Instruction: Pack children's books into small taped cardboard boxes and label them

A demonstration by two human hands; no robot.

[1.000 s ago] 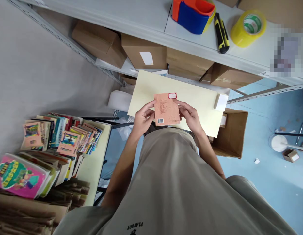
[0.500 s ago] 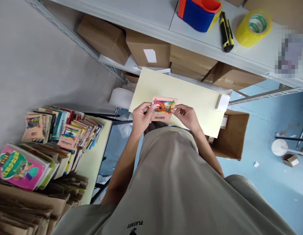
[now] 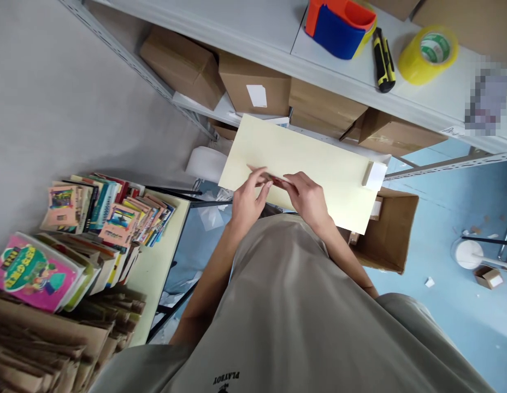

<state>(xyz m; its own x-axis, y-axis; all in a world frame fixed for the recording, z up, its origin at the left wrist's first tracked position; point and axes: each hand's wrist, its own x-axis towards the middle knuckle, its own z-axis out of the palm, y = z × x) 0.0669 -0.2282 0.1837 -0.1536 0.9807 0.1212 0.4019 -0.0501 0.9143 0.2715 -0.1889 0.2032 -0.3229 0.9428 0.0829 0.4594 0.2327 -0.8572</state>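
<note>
Left hand (image 3: 247, 201) and right hand (image 3: 309, 197) both pinching the small pinkish book (image 3: 277, 180), tilted near edge-on over the pale worktop (image 3: 314, 155). Mostly hidden, can't tell if its pages are spread.

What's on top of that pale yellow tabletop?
The tabletop bears a white block near its right end. Over the tabletop, the left hand and right hand hold a thin book, nearly edge-on. Whatever lies beneath the hands and book is covered.
</note>
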